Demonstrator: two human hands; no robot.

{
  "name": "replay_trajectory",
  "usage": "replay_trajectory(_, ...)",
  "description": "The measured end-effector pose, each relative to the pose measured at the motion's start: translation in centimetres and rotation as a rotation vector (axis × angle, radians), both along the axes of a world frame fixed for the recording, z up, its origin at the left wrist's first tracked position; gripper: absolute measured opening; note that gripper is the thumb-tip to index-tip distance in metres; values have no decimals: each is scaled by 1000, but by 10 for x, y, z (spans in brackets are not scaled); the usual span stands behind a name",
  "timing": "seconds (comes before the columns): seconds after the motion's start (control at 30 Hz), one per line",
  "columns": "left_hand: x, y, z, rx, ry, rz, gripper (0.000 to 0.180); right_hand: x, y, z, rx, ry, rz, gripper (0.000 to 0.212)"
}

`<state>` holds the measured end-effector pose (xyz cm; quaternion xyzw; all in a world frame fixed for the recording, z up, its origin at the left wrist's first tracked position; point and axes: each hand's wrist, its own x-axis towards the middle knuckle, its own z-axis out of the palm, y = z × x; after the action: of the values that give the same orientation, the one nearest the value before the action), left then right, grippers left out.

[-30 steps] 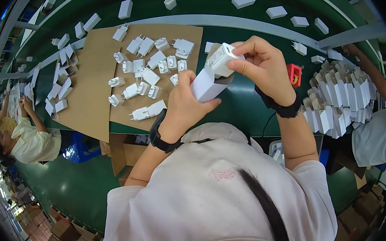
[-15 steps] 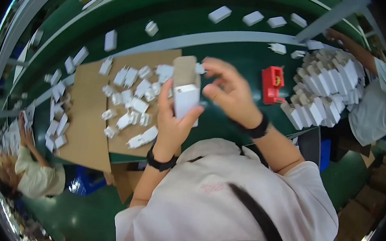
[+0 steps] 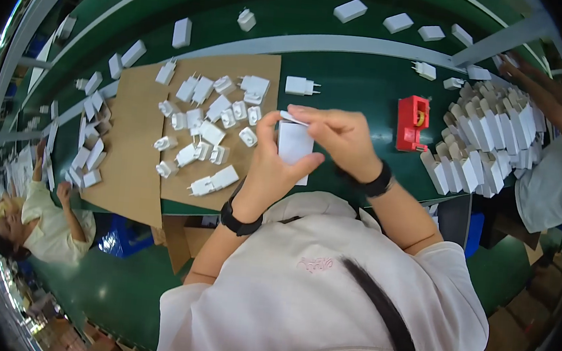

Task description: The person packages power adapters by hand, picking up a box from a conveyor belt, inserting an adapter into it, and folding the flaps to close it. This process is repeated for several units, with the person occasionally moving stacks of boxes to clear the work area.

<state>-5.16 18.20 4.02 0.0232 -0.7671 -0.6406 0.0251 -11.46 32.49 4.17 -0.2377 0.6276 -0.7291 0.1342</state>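
My left hand (image 3: 267,167) is wrapped round a small white carton (image 3: 295,144), its thumb along the near right side. At the carton's top end, the fingers and thumb of my right hand (image 3: 347,140) pinch the folded flap, and the inside is covered. Just beyond the carton lies a white plug-in charger (image 3: 299,85) with its two pins pointing right. To the left, several more white chargers (image 3: 211,133) are scattered over a brown cardboard sheet (image 3: 129,155).
A red tape dispenser (image 3: 406,123) stands to the right. Beyond it are rows of open white cartons (image 3: 474,142), near a co-worker's arm (image 3: 542,95). Closed cartons (image 3: 350,10) lie past the pale rail (image 3: 346,44). Another person (image 3: 56,223) sits at the left.
The carton's open brown top flap has been folded down. My right hand has come in from beside the carton onto its top end. The view has shifted slightly.
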Motion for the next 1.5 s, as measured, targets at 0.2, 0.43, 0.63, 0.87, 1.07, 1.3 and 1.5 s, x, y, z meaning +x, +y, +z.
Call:
replay_trajectory(0.2, 9, -6, 2, -75, -74, -50, 79, -19, 9, 16, 182, -191, 155, 28)
replay_trajectory(0.43, 9, -10, 6, -248, -45, -34, 79, -9, 9, 16, 181, -79, 215, 25)
replay_trajectory(0.63, 5, -16, -4, -208, -34, -6, 79, 0, 1, -5, 131, 131, 135, 31)
replay_trajectory(0.87, 5, -23, -12, -353, -38, 5, 80, -33, -4, -2, 80, -237, 406, 28)
replay_trajectory(1.07, -4, -26, -11, -243, -120, 13, 78, -27, -12, -8, 105, -260, 303, 24)
replay_trajectory(1.3, -12, -29, -7, 9, -127, 150, 78, -17, -32, -11, 174, -11, 168, 34)
replay_trajectory(1.5, 7, -122, -30, -391, 4, 123, 100, -106, -32, -50, 371, -343, -12, 35)
